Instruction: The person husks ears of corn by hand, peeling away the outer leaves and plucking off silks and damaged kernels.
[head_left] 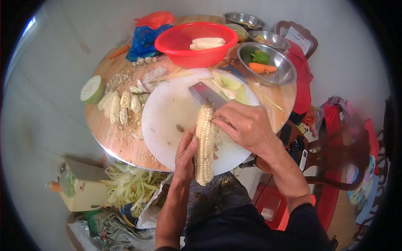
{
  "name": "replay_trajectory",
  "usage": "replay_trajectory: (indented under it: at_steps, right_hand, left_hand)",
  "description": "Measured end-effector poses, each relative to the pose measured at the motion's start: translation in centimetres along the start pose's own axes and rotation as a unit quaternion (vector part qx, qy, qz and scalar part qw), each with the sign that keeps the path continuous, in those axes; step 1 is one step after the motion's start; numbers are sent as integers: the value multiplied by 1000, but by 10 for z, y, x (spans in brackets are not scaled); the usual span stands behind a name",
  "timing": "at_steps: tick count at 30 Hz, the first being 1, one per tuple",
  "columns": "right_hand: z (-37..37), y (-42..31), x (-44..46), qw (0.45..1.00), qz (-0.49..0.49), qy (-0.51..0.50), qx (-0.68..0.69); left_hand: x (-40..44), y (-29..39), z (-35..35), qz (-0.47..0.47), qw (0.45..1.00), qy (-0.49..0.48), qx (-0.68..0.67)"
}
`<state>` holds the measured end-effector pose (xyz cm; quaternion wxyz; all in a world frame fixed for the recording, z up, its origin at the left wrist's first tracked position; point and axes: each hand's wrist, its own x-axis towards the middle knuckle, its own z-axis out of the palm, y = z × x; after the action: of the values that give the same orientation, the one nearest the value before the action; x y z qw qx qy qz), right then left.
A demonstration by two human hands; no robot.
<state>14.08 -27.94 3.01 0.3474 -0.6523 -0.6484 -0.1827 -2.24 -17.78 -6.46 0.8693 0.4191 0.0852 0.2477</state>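
My left hand [186, 155] is wrapped round a husked ear of pale corn [204, 146], holding it nearly upright above the round white cutting board [163, 113]. At the cob's darker top end, my right hand [243, 124] has its thumb and forefinger pinched close against the kernels. Whatever is between those fingertips is too small to make out. A cleaver's broad blade [203, 93] lies on the board behind the cob, its handle hidden by the corn and my right hand. Pale green husks [230, 85] rest at the board's far right.
A red plastic basket [178, 52] with corn stands behind the board. To its right, a steel bowl [284, 67] holds a carrot and green pepper. Broken corn pieces [121, 106] and a cut gourd [93, 90] lie left. Stripped husks [134, 186] fill a bag below the table.
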Motion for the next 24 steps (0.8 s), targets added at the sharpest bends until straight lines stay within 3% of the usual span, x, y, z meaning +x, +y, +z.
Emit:
replay_trajectory:
  at_steps: [2,10,16,19,21,24]
  right_hand:
    - [-5,-2,3,999,-13,-18,-26]
    - [11,-8,-8,996,23,-14,-88]
    - [25,1,-14,996,55,40,-62]
    - [19,11,-11,993,99,49,41]
    - [10,7,-9,987,135,3,90]
    - [7,4,-10,991,99,9,91]
  left_hand:
    - [-1,2,13,20,995,68,68]
    - [0,0,11,38,990,47,128]
    - [-1,2,7,15,993,55,103]
    - [-1,0,3,-1,996,47,74]
    - [-1,0,3,-2,996,52,71]
    - [-1,2,4,-9,997,50,51]
